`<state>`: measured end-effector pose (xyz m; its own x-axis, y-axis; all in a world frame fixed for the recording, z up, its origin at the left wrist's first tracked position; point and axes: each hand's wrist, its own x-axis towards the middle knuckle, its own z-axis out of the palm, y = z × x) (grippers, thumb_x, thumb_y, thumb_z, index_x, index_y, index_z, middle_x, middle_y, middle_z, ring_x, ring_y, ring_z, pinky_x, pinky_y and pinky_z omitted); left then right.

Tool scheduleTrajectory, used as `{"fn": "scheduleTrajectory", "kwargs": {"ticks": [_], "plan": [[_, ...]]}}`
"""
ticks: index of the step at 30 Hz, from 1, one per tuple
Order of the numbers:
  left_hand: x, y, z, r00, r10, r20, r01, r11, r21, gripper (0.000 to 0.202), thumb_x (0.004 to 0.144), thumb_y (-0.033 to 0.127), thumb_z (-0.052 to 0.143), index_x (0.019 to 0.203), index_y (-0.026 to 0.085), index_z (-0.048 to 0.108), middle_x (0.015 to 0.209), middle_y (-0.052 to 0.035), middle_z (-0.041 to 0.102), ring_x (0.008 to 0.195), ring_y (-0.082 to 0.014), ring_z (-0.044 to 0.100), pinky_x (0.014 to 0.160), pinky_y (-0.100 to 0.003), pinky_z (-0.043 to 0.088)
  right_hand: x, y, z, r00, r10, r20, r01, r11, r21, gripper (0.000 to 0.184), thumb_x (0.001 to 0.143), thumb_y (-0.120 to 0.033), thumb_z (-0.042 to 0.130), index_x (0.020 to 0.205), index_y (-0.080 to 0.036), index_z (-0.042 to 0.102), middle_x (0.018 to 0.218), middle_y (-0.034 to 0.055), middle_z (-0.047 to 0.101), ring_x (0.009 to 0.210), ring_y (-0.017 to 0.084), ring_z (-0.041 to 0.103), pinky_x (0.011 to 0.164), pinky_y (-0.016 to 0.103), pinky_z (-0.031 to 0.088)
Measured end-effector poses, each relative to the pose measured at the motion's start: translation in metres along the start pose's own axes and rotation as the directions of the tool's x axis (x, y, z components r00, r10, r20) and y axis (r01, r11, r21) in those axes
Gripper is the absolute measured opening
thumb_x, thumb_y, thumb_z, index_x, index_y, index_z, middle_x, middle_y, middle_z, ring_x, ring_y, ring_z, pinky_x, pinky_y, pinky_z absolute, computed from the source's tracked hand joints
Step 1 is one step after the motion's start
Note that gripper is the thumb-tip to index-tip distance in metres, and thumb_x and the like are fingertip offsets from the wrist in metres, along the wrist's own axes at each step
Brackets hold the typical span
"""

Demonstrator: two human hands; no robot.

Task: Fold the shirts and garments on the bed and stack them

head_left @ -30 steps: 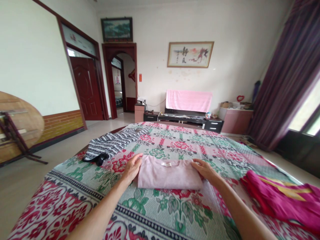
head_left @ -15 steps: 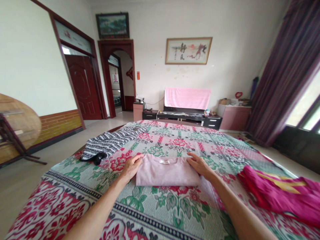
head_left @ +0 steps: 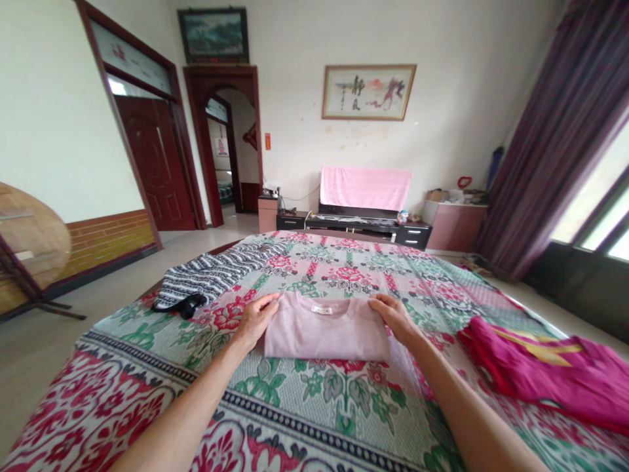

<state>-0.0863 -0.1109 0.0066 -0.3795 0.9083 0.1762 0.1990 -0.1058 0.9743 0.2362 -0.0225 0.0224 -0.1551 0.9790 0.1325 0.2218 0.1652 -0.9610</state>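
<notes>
A folded pale pink shirt (head_left: 327, 328) lies in the middle of the bed, collar label facing away from me. My left hand (head_left: 255, 318) rests on the shirt's left edge with its fingers curled over the upper left corner. My right hand (head_left: 396, 314) holds the right edge the same way, fingers bent over the upper right corner. Both hands grip the shirt's sides against the floral bedspread (head_left: 314, 400).
A black-and-white striped garment (head_left: 216, 275) lies at the bed's far left, with a small black object (head_left: 189, 303) beside it. A magenta garment (head_left: 545, 373) is heaped at the right. Beyond the bed stand a low TV cabinet (head_left: 363, 229), doors and purple curtains.
Both hands stay on the shirt's sides. Their fingers have curled further over the top corners. The view has shifted a little, so the bed sits slightly higher in the picture.
</notes>
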Motion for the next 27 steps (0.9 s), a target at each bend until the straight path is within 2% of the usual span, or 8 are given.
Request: {"fn": "scheduleTrajectory", "kwargs": {"ticks": [5,9,15,20,24,27], "plan": [[0.006,-0.015,0.000,0.992,0.123,-0.011,-0.120,0.979,0.166,0.029,0.073,0.026,0.061,0.100,0.019,0.070,0.109,-0.0059,0.069,0.106,-0.0215,0.060,0.099,-0.032,0.042,-0.004,-0.001,0.000,0.999,0.008,-0.039,-0.011,0.997,-0.077,0.025,0.068,-0.043,0.054,0.068,-0.018,0.054,0.046,-0.0057,0.042,0.043,0.008,0.035,0.040,0.021,0.026],[0.007,-0.023,0.001,0.985,0.172,-0.009,-0.165,0.955,0.247,0.029,0.072,0.026,0.061,0.100,0.023,0.070,0.106,-0.0039,0.070,0.103,-0.0209,0.061,0.098,-0.031,0.042,-0.002,0.006,0.001,0.996,-0.045,-0.075,0.029,0.978,-0.208,0.026,0.067,-0.044,0.054,0.066,-0.018,0.058,0.050,-0.0031,0.049,0.048,0.010,0.041,0.044,0.022,0.030],[0.007,-0.024,0.002,0.980,0.200,-0.006,-0.189,0.934,0.304,0.029,0.074,0.025,0.059,0.101,0.021,0.070,0.104,-0.0065,0.070,0.099,-0.0218,0.063,0.094,-0.032,0.044,0.003,0.015,0.000,0.975,-0.193,-0.113,0.139,0.920,-0.367,0.026,0.069,-0.044,0.053,0.065,-0.020,0.061,0.062,0.0013,0.061,0.062,0.016,0.053,0.060,0.026,0.040],[0.003,-0.017,0.003,0.975,0.223,0.003,-0.210,0.914,0.347,0.028,0.074,0.023,0.057,0.099,0.021,0.070,0.106,-0.0063,0.069,0.103,-0.0226,0.060,0.099,-0.034,0.041,0.001,0.023,0.004,0.949,-0.286,-0.134,0.179,0.836,-0.519,0.022,0.072,-0.043,0.054,0.074,-0.023,0.062,0.072,0.0017,0.066,0.065,0.017,0.059,0.067,0.028,0.043],[-0.003,-0.012,0.007,0.941,0.340,-0.002,-0.317,0.879,0.355,0.027,0.073,0.019,0.056,0.096,0.022,0.071,0.110,-0.0067,0.066,0.109,-0.0227,0.056,0.103,-0.033,0.037,0.001,0.027,0.006,0.944,-0.285,-0.168,0.160,0.838,-0.522,0.025,0.070,-0.042,0.057,0.083,-0.021,0.061,0.085,0.0040,0.067,0.068,0.016,0.061,0.071,0.029,0.045],[-0.005,-0.012,0.008,0.918,0.397,-0.020,-0.364,0.860,0.359,0.027,0.075,0.021,0.054,0.096,0.021,0.071,0.117,-0.0073,0.062,0.115,-0.0234,0.053,0.106,-0.033,0.035,0.002,0.028,0.003,0.955,-0.217,-0.202,0.109,0.890,-0.443,0.030,0.069,-0.044,0.057,0.087,-0.021,0.061,0.090,0.0051,0.067,0.074,0.017,0.062,0.073,0.030,0.046]]}}
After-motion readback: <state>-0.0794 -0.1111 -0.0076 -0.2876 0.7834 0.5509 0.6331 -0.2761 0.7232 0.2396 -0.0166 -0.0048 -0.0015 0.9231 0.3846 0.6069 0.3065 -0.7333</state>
